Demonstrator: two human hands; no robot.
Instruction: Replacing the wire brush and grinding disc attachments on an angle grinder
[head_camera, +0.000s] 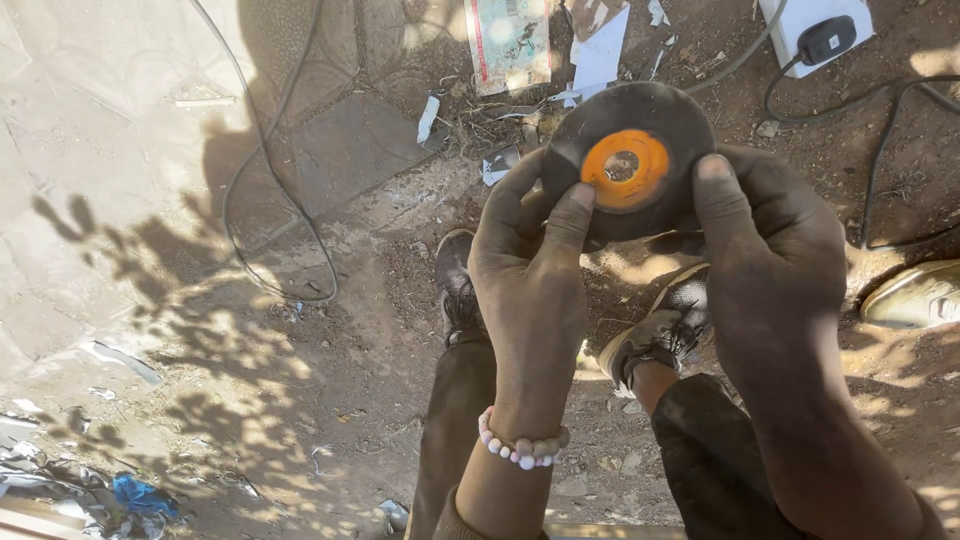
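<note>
the disc (628, 160) is held up between both hands, above the person's knees and shoes, its flat face turned up toward the head camera. it is round, so it has no long axis in the plane; its centre axis points roughly at the viewer, tilted slightly away at the top. material reads as a dark grey abrasive wheel, matt and gritty, dusted with wear, with a bright orange ring at the middle around an open bore (ground shows through the hole).

the left hand (530, 270) is clamped on the disc's left edge: thumb laid on the face just beside the orange ring, the other fingers curled behind the rim. the right hand (775, 260) is clamped on the right edge, thumb pressed on the face near the rim, fingers hidden behind. both hands are dark with grime. a bead bracelet (522, 448) of pale pink and white beads sits on the left wrist.

below the fingers: two worn shoes (660, 330) on bare dirt. beyond the fingertips, a black cable (280, 200) and torn paper scraps (598, 50).
</note>
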